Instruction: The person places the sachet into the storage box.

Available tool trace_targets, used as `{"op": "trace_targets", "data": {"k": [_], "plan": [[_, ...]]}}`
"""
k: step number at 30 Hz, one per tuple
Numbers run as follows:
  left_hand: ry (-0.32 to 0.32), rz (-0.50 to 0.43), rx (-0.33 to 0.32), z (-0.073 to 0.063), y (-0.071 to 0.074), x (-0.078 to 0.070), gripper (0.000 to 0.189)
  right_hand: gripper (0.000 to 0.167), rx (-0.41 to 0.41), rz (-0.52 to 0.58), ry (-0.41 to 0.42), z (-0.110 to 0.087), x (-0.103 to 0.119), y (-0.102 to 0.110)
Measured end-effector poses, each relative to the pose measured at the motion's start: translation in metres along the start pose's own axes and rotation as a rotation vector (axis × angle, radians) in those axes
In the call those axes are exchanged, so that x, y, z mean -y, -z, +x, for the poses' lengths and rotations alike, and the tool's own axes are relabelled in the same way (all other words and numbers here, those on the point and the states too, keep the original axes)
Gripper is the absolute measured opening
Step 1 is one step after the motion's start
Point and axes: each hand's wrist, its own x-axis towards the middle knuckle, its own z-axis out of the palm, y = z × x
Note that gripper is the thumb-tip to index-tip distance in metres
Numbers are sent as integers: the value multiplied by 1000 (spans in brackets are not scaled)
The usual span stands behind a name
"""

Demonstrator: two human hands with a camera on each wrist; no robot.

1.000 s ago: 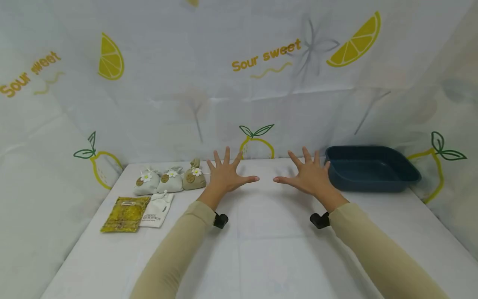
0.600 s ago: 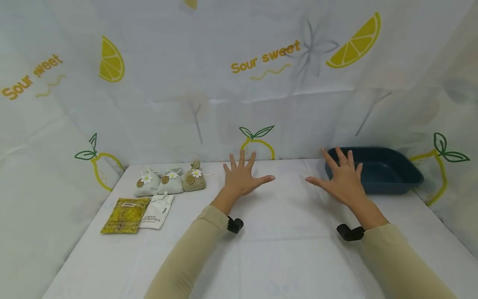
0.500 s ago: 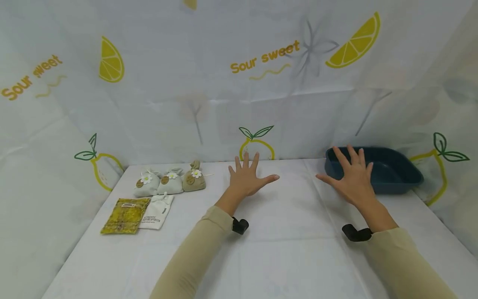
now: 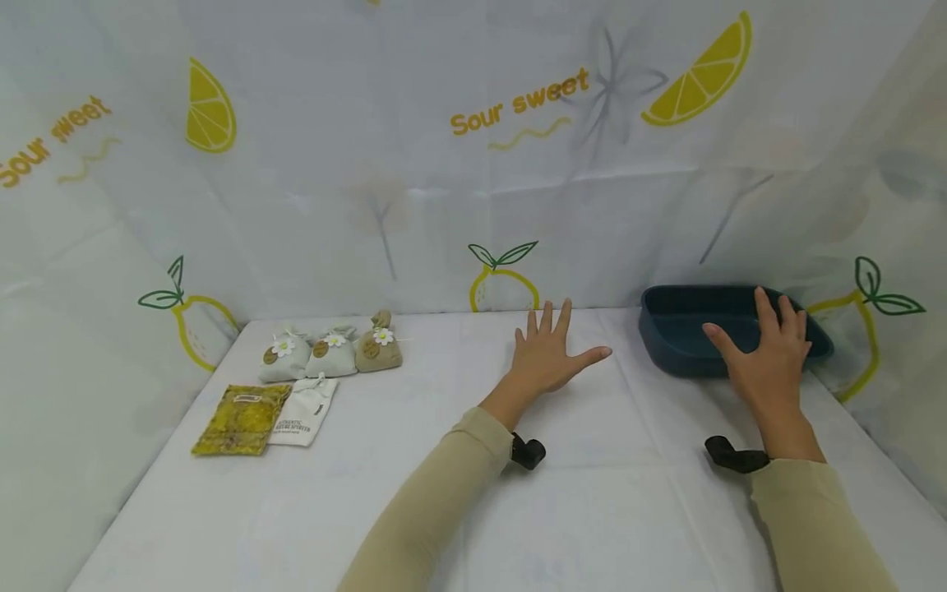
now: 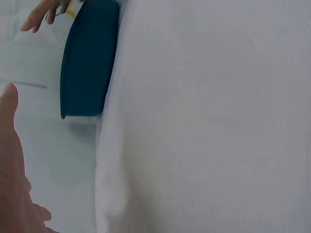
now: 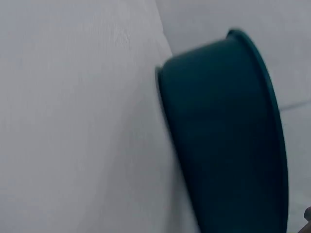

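Note:
In the head view my left hand (image 4: 543, 362) hovers over the middle of the table with its fingers spread and nothing in it. My right hand (image 4: 773, 366) is before the right part of a dark blue rectangular basin (image 4: 676, 355), fingers spread, covering some of its rim; I cannot tell whether they touch. The left wrist view shows the basin's side (image 5: 90, 63) ahead, apart from my left hand (image 5: 14, 174). The basin's wall (image 6: 223, 126) fills much of the right wrist view, where only a fingertip of the right hand shows at the edge.
At the table's left back stand two pale sachets (image 4: 284, 360) (image 4: 331, 355) and a brown one (image 4: 379, 349), each with a daisy. Before them lie a yellow patterned packet (image 4: 242, 419) and a white drawstring pouch (image 4: 305, 411). A lemon-printed white cloth (image 4: 333, 230) hangs behind.
Both hands have moved right, the right one from left of the basin to before its right part. The left hand has come to the middle. Fingers stay spread; the basin and bags have not moved.

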Motion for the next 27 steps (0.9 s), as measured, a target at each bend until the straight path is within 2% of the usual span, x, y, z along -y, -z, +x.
{"op": "trace_targets", "data": {"k": [4, 7, 12, 15, 17, 19, 23, 27], "plan": [[-10, -34, 26, 8, -18, -19, 103, 85, -66, 18, -30, 1, -22, 8], [-42, -117, 7, 11, -28, -29, 103, 83, -118, 29, -61, 1, -33, 13], [-122, -390, -63, 15, -41, -40, 98, 76, -195, 93, -139, 0, -44, 19], [-137, -549, -88, 19, -48, -46, 93, 76, -240, 126, -155, 0, -48, 17], [-141, -612, -92, 22, -52, -51, 91, 78, -262, 143, -155, 0, -50, 14], [-140, -640, -87, 25, -57, -58, 90, 80, -282, 137, -143, -1, -52, 12], [-140, -636, -85, 35, -67, -72, 90, 83, -316, 105, -111, -3, -57, 9], [-120, -630, -68, 44, -75, -84, 91, 83, -341, 102, -136, -6, -60, 6]]}}
